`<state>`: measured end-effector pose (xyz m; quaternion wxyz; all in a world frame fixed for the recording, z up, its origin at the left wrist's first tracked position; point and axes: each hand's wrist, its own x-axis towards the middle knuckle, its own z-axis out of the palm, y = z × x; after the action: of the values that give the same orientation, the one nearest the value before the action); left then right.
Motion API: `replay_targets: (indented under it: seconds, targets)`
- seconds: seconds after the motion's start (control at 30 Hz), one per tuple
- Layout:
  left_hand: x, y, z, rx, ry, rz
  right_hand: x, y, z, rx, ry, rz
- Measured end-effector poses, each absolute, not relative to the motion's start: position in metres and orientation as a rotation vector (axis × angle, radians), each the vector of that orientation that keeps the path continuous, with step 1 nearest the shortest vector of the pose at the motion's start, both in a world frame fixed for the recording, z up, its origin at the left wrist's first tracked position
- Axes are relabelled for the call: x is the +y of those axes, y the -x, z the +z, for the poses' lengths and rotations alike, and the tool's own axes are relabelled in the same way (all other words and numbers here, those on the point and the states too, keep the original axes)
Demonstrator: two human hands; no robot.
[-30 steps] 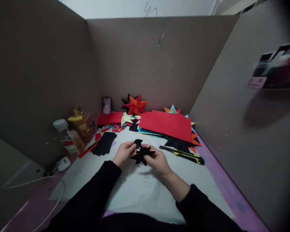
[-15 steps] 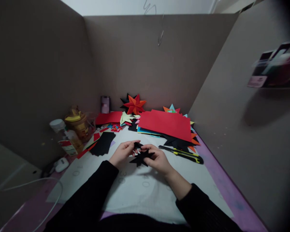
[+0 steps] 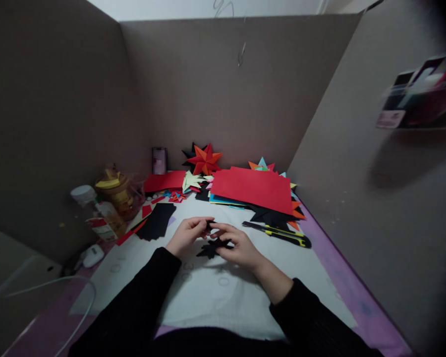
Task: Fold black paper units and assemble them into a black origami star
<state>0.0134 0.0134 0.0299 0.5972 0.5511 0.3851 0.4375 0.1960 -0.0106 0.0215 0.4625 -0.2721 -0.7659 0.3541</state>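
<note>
My left hand (image 3: 188,234) is closed in a pinch on a small black folded paper piece (image 3: 209,226), mostly covered by the fingers. My right hand (image 3: 240,245) is closed on the edge of a black paper star (image 3: 209,249) with several points, which lies tilted just below the small piece. The right forefinger reaches over to the small piece near the left fingertips. Both hands are above a white sheet (image 3: 204,302) marked with numbers. The right fingers hide part of the star.
A black and yellow utility knife (image 3: 282,234) lies to the right. Black paper strips (image 3: 158,220) are at left, and red paper sheets (image 3: 252,188) at the back. Finished stars (image 3: 205,159) lean against the partition. A bottle (image 3: 104,213) and a white cable (image 3: 91,297) are at left.
The right forefinger has moved to the small black piece by the left fingertips. The star has tipped flatter and sits slightly lower beneath the right hand. The whole view has shifted a little.
</note>
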Motion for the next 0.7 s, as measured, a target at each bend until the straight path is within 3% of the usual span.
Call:
replay_targets:
  seconds: [0.43, 0.7]
  targets:
    - [0.0123, -0.0143, 0.0346, 0.996, -1.467, 1.017, -0.0118, -0.1957, 0.0233, -1.927, 0.661, 0.903]
    - [0.0169, -0.0191, 0.0276, 1.124, -1.414, 1.201, -0.0104, -0.1976, 0.0205, -1.814, 0.761, 0.786]
